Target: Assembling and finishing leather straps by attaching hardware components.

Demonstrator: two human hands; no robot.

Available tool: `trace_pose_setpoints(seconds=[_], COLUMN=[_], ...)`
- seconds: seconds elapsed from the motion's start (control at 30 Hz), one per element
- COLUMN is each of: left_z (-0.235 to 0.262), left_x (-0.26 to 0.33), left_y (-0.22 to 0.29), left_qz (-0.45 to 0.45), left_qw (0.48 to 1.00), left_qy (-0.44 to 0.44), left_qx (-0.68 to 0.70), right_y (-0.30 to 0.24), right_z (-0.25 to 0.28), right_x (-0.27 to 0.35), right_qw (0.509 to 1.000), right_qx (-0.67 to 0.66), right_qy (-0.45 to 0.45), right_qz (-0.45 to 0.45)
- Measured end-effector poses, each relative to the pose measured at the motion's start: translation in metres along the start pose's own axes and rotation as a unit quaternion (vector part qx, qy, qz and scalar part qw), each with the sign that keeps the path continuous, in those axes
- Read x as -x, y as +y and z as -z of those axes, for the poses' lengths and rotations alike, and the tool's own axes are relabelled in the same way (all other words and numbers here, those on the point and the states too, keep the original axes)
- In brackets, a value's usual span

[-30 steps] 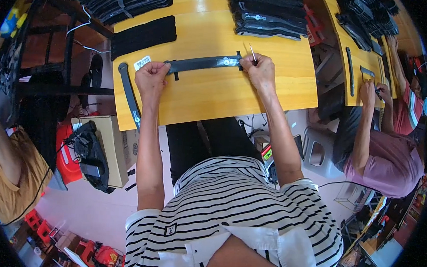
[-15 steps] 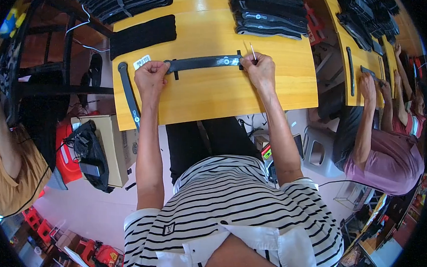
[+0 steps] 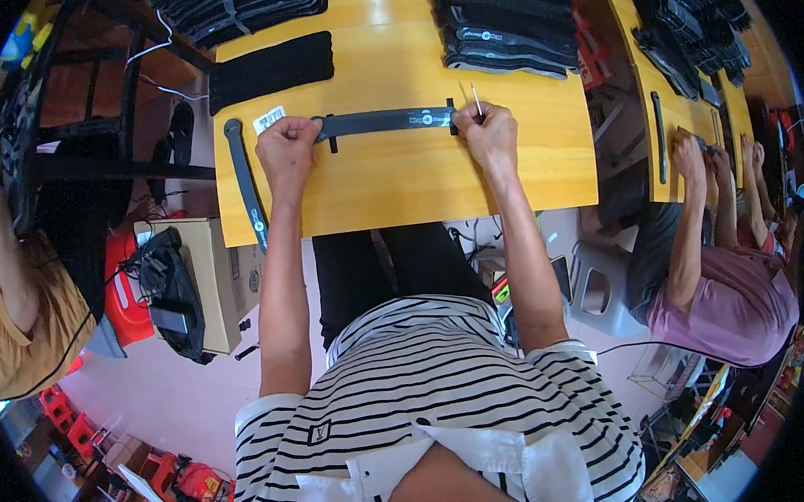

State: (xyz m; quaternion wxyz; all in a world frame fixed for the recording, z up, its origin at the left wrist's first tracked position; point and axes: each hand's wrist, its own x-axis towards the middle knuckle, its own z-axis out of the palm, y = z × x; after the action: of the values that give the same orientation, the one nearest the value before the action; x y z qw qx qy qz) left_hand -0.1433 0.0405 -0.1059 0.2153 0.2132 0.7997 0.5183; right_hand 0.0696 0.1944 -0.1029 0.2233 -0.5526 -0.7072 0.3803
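Note:
A dark grey strap [image 3: 378,122] with pale printing near its right end stretches between my hands over the table. My left hand [image 3: 289,145] is closed, pinching the strap's rounded left end. At the other end my right hand [image 3: 492,135] pinches the strap and also has a thin, pointed stick-like tool [image 3: 476,97] poking up from its fingers; its exact kind is unclear. Black marks cross the table behind the strap near both ends. Just beyond my left hand shows a white printed label [image 3: 267,117]. Another dark strap [image 3: 246,182] lies to the left of that hand.
On the yellow table [image 3: 387,190], a flat black strap bundle [image 3: 273,70] lies at left. Strap stacks stand behind, left [image 3: 224,1] and right [image 3: 503,27]. Co-workers sit on both sides, one in pink [image 3: 726,303] at another table. A cardboard box [image 3: 220,286] stands below left.
Both hands keep their hold on the strap. The bright glare on its right end has faded, so the printing shows more clearly. My left hand has shifted very slightly.

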Motion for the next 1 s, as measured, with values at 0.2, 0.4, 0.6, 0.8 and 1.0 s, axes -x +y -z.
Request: trace_pose_setpoints(seconds=[0.2, 0.4, 0.6, 0.8, 1.0], left_z=[-0.001, -0.002, -0.003, -0.003, -0.003], left_x=[0.000, -0.001, -0.002, 0.002, -0.002], left_y=[0.005, 0.002, -0.003, 0.008, 0.004], left_qz=[0.027, 0.024, -0.010, 0.035, 0.015], left_qw=[1.000, 0.997, 0.996, 0.999, 0.998], left_qy=[0.007, 0.022, 0.029, 0.012, 0.028], left_qx=[-0.012, -0.069, -0.083, -0.039, -0.045], right_y=[-0.002, -0.003, -0.004, -0.001, 0.001], right_z=[0.001, 0.000, 0.000, 0.000, -0.001], right_x=[-0.002, -0.001, 0.000, -0.001, -0.005], right_qw=[1.000, 1.000, 1.000, 0.999, 1.000], right_qx=[0.005, 0.003, 0.010, 0.052, 0.018], right_qy=[-0.007, -0.012, -0.013, 0.004, -0.002], right_qz=[-0.005, -0.027, -0.026, -0.005, -0.009])
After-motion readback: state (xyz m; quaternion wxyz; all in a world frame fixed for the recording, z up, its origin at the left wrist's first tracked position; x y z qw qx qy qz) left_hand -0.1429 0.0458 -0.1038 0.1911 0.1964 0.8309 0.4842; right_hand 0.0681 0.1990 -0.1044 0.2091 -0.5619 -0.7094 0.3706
